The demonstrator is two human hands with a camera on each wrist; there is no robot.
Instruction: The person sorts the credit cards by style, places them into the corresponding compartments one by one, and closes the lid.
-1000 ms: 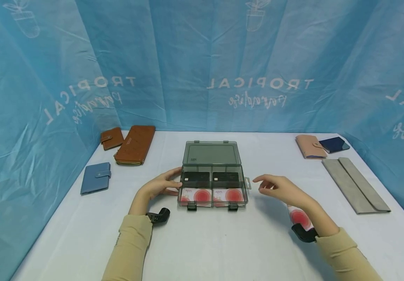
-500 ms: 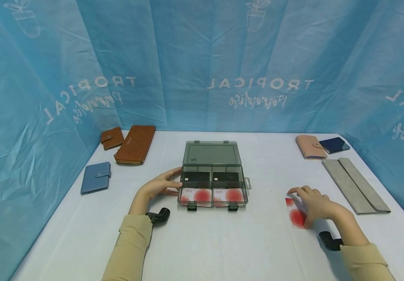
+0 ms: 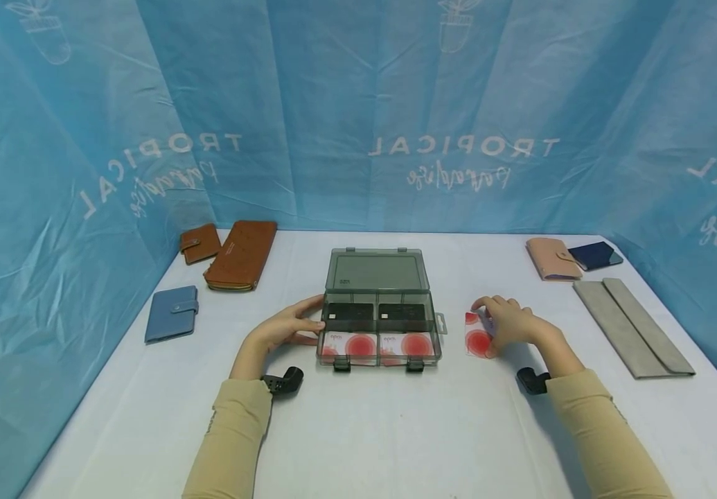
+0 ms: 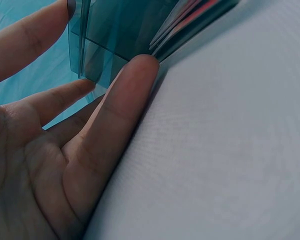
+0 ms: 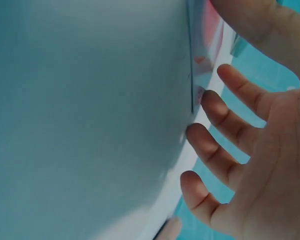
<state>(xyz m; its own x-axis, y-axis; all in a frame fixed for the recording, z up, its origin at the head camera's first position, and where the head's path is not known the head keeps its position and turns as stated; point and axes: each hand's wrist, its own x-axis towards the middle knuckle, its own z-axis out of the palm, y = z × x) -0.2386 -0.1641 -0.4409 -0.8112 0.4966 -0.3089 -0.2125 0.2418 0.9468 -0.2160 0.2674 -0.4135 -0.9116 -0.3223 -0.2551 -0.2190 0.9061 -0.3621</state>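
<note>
A clear grey box lies open at the table's middle, lid laid back. Its compartments hold black cards behind and red-and-white cards in front. My left hand rests against the box's left wall with straight fingers. In the left wrist view those fingers touch the box corner. My right hand is just right of the box and pinches a loose red-and-white card by its right edge. The right wrist view shows the thumb above that card and the fingers below it.
Two brown wallets and a blue one lie at the left. A pink wallet, a navy one and a long grey one lie at the right. Blue backdrop walls close three sides.
My right hand dropped onto the loose card at the front right, took hold of it and brought it back left towards the box. The left hand stayed put.
</note>
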